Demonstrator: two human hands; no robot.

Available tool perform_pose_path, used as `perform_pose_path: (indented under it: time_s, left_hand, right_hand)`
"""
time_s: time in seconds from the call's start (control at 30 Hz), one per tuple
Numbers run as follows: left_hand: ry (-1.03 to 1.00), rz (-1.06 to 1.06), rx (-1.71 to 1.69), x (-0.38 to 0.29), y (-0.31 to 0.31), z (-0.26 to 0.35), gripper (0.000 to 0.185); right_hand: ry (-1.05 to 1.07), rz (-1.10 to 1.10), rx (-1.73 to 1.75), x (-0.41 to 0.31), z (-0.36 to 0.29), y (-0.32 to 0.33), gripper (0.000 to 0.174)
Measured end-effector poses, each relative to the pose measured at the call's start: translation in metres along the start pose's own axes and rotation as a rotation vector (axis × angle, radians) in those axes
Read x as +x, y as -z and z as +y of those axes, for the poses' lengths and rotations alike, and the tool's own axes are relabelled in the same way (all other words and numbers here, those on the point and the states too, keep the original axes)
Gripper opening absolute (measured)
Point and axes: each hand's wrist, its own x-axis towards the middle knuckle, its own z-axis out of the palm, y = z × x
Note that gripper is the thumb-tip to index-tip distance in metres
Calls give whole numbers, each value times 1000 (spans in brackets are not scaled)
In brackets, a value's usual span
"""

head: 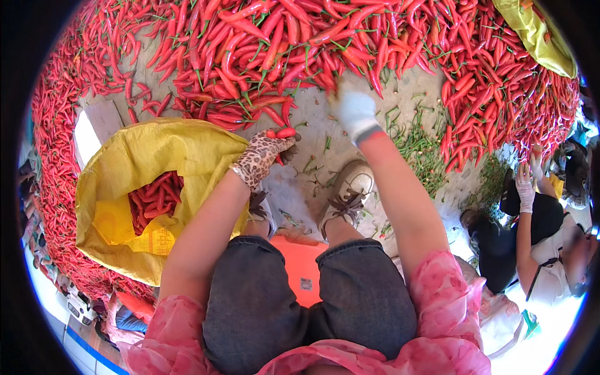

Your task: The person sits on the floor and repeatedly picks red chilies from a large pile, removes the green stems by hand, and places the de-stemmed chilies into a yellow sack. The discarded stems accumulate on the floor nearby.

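Note:
My left hand (263,153), in a leopard-print glove with dark fingertips, holds red chili peppers (286,133) just above the floor. Beside that hand stands an open yellow woven sack (110,161), its rim folded outward, with stemless red chilies (157,200) inside. My right hand (355,110), in a white glove with a dark cuff, is at the near edge of a big heap of red chilies (281,44). Motion blurs its fingers, so whether they grip a chili is unclear. Most chilies in the heap bear green stems.
Loose green stems (424,157) litter the concrete floor (307,110) right of my shoes (354,187). An orange stool (295,267) shows between my legs. Another person (525,234) with gloved hands sits at the right. A second yellow sack (539,40) lies at upper right.

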Motion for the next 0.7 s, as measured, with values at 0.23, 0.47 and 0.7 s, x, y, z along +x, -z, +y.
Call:
perform_pose_path:
  time_s: [0.23, 0.47, 0.7]
  left_hand:
    - [4, -267, -308, 11, -22, -4, 16]
    - [7, 41, -398, 18, -10, -15, 9]
    - [93, -252, -476, -1, -33, -13, 19]
  right_hand:
    - [33, -136, 751, -100, -7, -6, 25]
    - [38, -153, 515, -109, -3, 4, 29]
    - [-232, -639, 931, -114, -8, 0, 35]
